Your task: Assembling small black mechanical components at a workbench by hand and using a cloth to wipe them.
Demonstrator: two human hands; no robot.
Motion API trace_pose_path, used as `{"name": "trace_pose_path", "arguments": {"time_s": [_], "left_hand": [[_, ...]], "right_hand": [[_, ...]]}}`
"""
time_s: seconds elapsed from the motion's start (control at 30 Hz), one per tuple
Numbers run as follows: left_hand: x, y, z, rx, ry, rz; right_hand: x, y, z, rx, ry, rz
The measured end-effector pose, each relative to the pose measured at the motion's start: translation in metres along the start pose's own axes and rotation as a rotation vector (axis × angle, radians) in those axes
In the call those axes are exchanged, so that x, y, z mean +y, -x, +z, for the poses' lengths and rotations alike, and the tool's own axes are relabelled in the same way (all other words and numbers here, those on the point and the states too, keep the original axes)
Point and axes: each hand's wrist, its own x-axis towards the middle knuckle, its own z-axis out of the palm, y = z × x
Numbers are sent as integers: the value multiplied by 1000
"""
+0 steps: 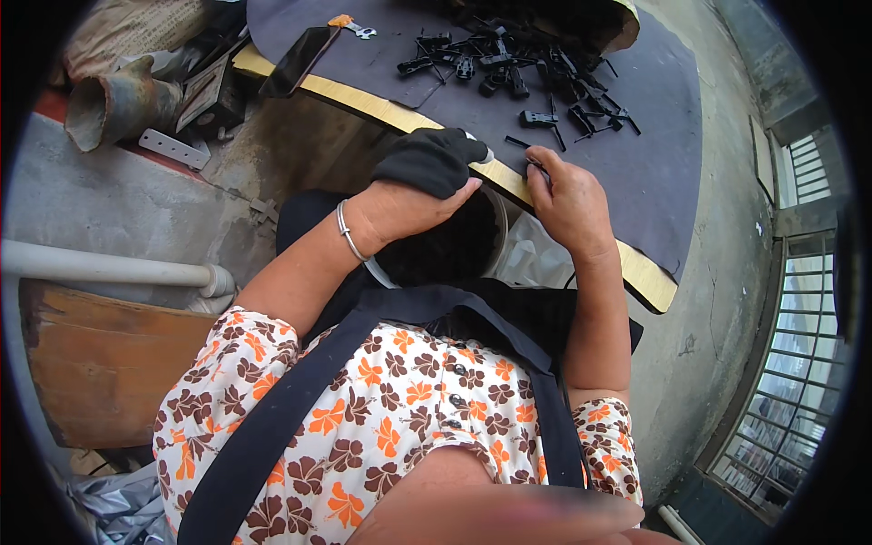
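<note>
My left hand (pixel 422 173), partly covered by a black fingerless glove or cloth, is closed at the table's front edge. White coverings show near its fingertips; whatever they grip is hidden. Just to its right, my right hand (pixel 572 195) is bare, with thumb and fingers pinched on a small black plastic part (pixel 519 142) whose thin end sticks out to the left. Beyond both hands lies a loose pile of black plastic parts (pixel 495 62) with thin arms. One such part (pixel 539 119) rests apart from the pile, closest to my right hand.
The dark-topped table (pixel 663 154) has a pale yellow edge (pixel 363 103). A phone (pixel 300 61) and an orange-handled tool (pixel 343 21) lie at its left. Below my hands, a bucket (pixel 499 227) holds dark contents. Rusty pipe fitting (pixel 118 102) stands far left; a barred window (pixel 786 363) is right.
</note>
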Motion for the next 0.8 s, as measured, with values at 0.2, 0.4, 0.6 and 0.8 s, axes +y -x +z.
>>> {"name": "trace_pose_path", "arguments": {"time_s": [0.2, 0.4, 0.6, 0.8], "left_hand": [[4, -11, 17, 92, 62, 137], [11, -19, 25, 153, 403, 46], [15, -25, 39, 137, 192, 186], [-6, -18, 33, 215, 278, 22]], "right_hand": [[9, 1, -5, -31, 45, -175], [5, -1, 8, 215, -442, -120], [13, -2, 14, 118, -793, 165], [14, 8, -15, -89, -294, -140]]}}
